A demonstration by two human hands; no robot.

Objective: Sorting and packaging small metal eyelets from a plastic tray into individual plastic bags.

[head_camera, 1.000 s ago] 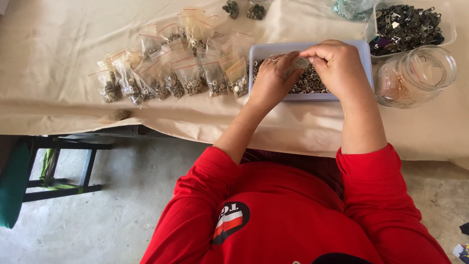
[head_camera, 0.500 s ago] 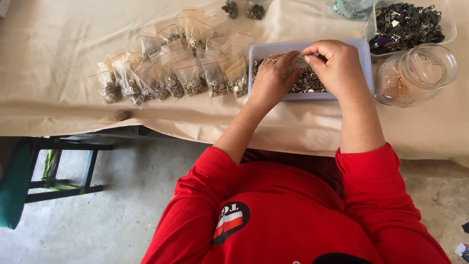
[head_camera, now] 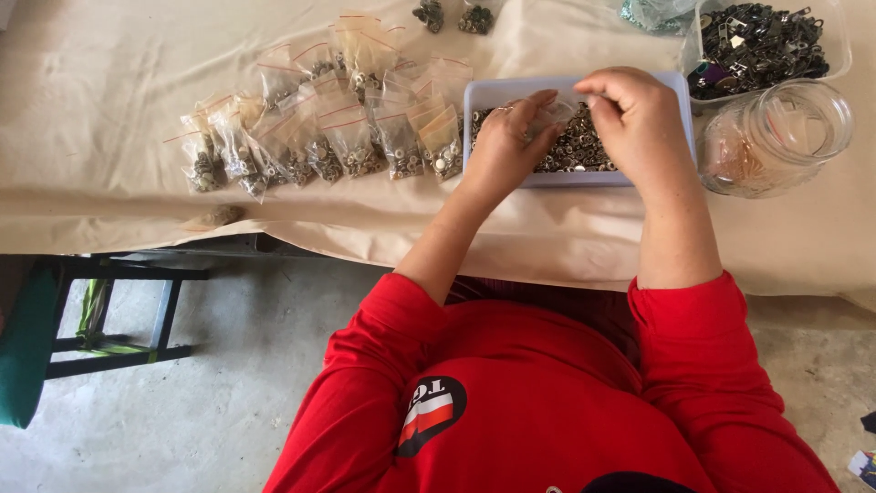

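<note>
Left hand [head_camera: 504, 146]: fingers pinch one side of a small clear bag [head_camera: 558, 111] over the tray.
Right hand [head_camera: 636, 117]: closed on the bag's other edge.
Tray [head_camera: 488, 95]: pale rectangular plastic, heaped with small metal bits [head_camera: 577, 155].
Nine o'clock: filled bags [head_camera: 338, 137] on tan paper.
Three o'clock: round glass jar [head_camera: 776, 137].

Both hands meet over the tray [head_camera: 484, 91] at upper centre. Left hand [head_camera: 505, 146] and right hand [head_camera: 639, 123] pinch a small clear bag [head_camera: 555, 114] between them, above the metal bits [head_camera: 584, 151]. Filled bags [head_camera: 347, 128] fan out to the left. A jar [head_camera: 776, 137] stands at right.
</note>
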